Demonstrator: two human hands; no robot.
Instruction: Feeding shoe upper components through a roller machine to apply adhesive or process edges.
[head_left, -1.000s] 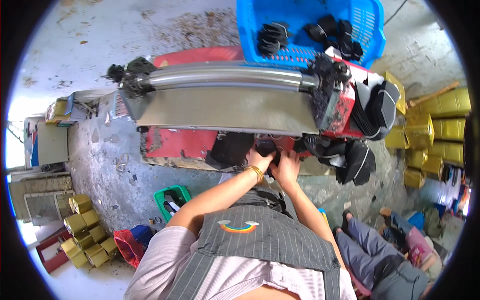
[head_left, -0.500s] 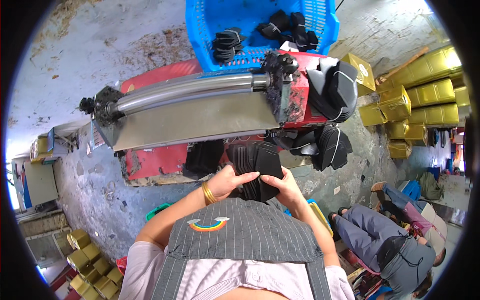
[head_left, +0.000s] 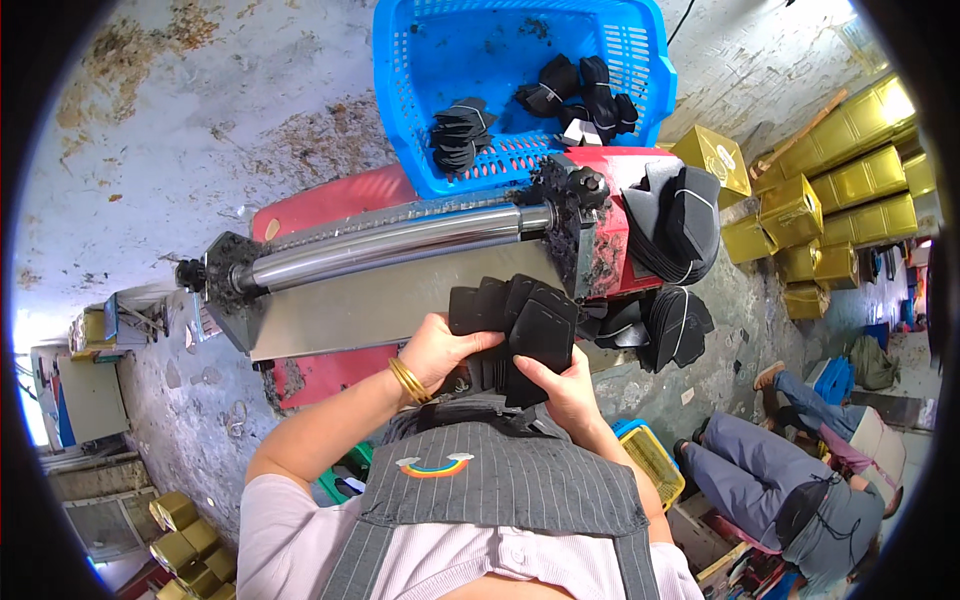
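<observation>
Both hands hold a fanned stack of flat black pieces (head_left: 520,320) in front of my chest. My left hand (head_left: 440,348), with gold bangles at the wrist, grips the stack's left side with the thumb on top. My right hand (head_left: 562,385) supports it from below on the right. Just beyond the stack stands a roller machine (head_left: 400,245) with a shiny steel roller, a metal feed plate and a red body.
A blue plastic basket (head_left: 520,60) with black pieces sits behind the machine. More black pieces are piled on the machine's right end (head_left: 680,215) and below it (head_left: 665,325). Yellow tins (head_left: 840,170) stand at right. A seated person (head_left: 790,470) is at lower right.
My hands came back from under the machine's feed plate, holding a stack of black pieces, and lifted it toward my chest. The stack is now fanned out wider.
</observation>
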